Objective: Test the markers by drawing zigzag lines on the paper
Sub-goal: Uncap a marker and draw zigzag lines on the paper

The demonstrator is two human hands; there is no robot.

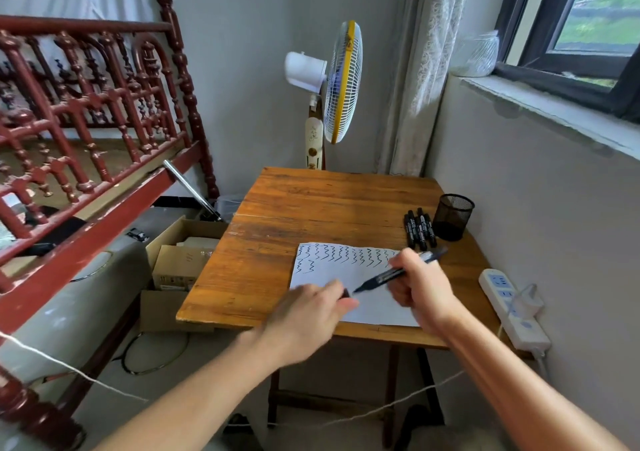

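A white sheet of paper (332,267) lies on the wooden table (294,208), with a row of black zigzag lines along its far edge and two more below at the left. My right hand (420,286) grips a black marker (388,275), uncapped, its tip pointing left just above the paper. My left hand (311,312) hovers over the paper's near left part and pinches a small dark cap (345,293) close to the marker's tip. Several more black markers (419,229) lie side by side beyond the paper on the right.
A black mesh pen cup (453,216) stands at the table's right rear. A white power strip (512,307) lies off the right edge by the wall. Cardboard boxes (180,260) sit on the floor at the left, a fan (332,94) behind the table.
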